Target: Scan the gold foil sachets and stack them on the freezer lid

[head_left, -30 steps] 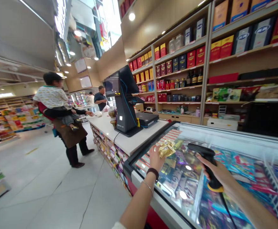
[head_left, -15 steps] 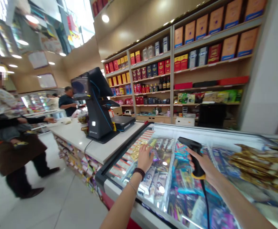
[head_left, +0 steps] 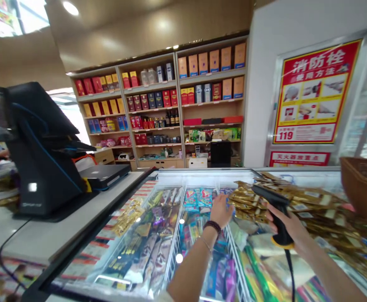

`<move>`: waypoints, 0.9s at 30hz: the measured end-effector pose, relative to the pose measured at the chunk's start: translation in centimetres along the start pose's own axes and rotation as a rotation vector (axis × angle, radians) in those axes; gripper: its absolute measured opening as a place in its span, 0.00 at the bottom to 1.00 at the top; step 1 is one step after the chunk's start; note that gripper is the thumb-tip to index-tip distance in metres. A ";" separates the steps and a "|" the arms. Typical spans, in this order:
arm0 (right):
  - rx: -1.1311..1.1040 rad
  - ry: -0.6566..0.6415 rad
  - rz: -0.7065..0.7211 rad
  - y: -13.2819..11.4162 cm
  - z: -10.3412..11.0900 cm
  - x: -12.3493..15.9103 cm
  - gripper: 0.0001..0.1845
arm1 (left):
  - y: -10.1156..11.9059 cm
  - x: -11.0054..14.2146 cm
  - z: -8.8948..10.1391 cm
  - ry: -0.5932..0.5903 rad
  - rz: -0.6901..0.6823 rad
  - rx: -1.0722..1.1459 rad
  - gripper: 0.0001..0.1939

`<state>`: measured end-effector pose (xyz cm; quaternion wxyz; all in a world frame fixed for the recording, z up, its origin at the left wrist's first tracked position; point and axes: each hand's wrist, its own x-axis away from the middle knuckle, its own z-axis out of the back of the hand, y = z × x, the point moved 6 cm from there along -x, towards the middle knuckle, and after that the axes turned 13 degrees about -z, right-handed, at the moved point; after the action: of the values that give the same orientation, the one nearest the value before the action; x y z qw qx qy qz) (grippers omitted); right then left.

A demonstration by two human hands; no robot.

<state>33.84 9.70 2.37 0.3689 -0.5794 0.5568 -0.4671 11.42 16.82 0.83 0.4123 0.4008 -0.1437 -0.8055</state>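
My right hand [head_left: 292,228] is closed round the grip of a black barcode scanner [head_left: 273,209] with a yellow ring at its base and a cable hanging down. My left hand [head_left: 222,209], with a dark bead bracelet at the wrist, stretches with open fingers towards a pile of gold foil packets [head_left: 299,201] lying on the glass lid of a chest freezer [head_left: 167,176]. Its fingertips are at the left edge of the pile. One gold packet [head_left: 128,216] lies apart on the glass at the left.
A black checkout terminal [head_left: 41,159] stands on the white counter [head_left: 29,239] at the left. A wicker basket [head_left: 364,186] sits at the right edge. Shelves of boxed goods [head_left: 158,109] line the back wall, beside a red and yellow poster [head_left: 313,94].
The view has swung right, away from the people in the aisle. My left hand laid the gold packet down on the glass and moved right to the pile; the scanner moved along.
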 end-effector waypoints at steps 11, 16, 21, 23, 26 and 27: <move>-0.069 0.147 -0.052 0.9 3.3 -1.4 0.33 | 1.6 -3.8 -5.1 -0.191 0.033 -0.280 0.28; -0.033 0.195 -0.050 0.4 2.0 -0.2 0.36 | 0.6 -1.5 -0.9 -0.117 0.112 -0.387 0.19; -0.006 0.177 -0.059 0.2 0.8 0.3 0.36 | -2.1 0.0 3.1 -0.054 0.251 -0.323 0.12; 0.001 0.174 -0.055 0.2 0.7 0.3 0.36 | -2.9 -0.1 3.7 -0.051 0.289 -0.276 0.18; 0.021 0.151 -0.069 0.7 0.8 -0.1 0.35 | -3.9 -0.5 4.0 -0.054 0.352 -0.203 0.30; 0.029 0.139 -0.075 0.8 0.9 -0.2 0.34 | -4.1 -0.5 4.1 -0.036 0.366 -0.170 0.31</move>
<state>34.45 9.72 1.29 0.3197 -0.5607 0.5521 -0.5278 6.17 19.31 1.40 0.5815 0.3171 -0.1533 -0.7333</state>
